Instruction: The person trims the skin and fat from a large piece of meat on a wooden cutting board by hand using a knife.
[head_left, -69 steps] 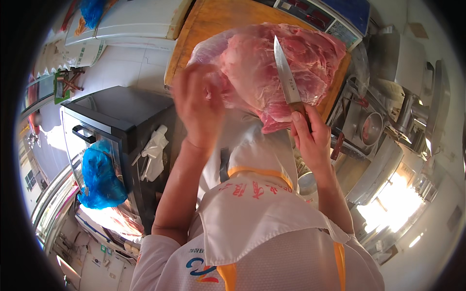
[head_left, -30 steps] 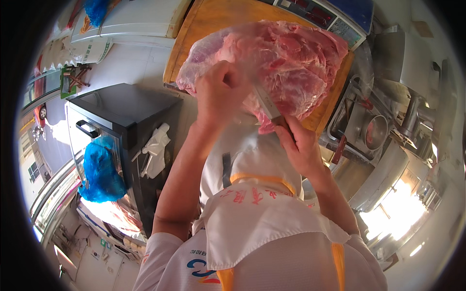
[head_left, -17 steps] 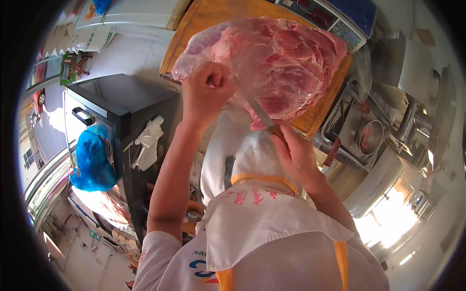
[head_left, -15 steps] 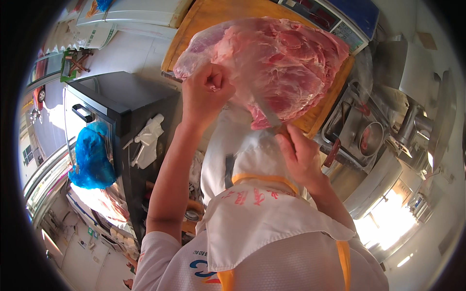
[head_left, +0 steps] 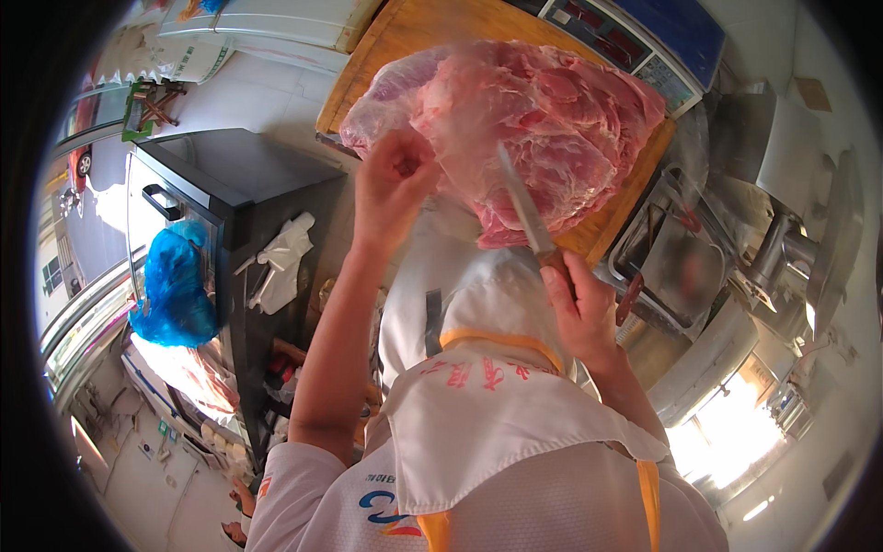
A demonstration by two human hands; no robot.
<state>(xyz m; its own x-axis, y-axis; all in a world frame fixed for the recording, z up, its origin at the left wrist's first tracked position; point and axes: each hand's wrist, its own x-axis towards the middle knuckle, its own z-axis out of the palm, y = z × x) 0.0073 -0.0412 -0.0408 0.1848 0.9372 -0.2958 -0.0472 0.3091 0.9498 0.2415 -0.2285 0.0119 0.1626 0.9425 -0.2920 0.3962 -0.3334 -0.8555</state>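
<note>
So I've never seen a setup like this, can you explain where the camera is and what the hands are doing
There's no machine: a person is working bare-handed. A wide fisheye camera on the person's head looks down, so the picture's left is their left, and straight edges bend near the rim. A big piece of meat lies on a wooden board, with a scale at the far right. The right hand holds a knife, tip over the meat. The left hand is curled at the meat's near left side; I can't tell whether it grips it.
</note>
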